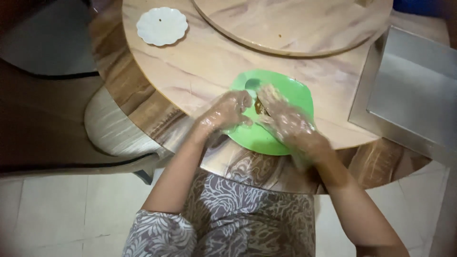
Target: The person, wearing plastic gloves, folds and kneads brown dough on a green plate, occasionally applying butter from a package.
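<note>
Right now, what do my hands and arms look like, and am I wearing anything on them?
Both the left hand and the right hand wear thin, clear, crinkly plastic gloves that end near the wrists. The forearms are bare. A short sleeve in grey with a pale leaf pattern covers the left upper arm.

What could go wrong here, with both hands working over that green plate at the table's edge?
1. The green plate juts past the edge of the round table, so a push might tip it off.
2. Both the left hand and right hand wear thin clear gloves that look slick; the brown food between them might slip.
3. The picture is blurred, so the grip itself is unclear.
</note>
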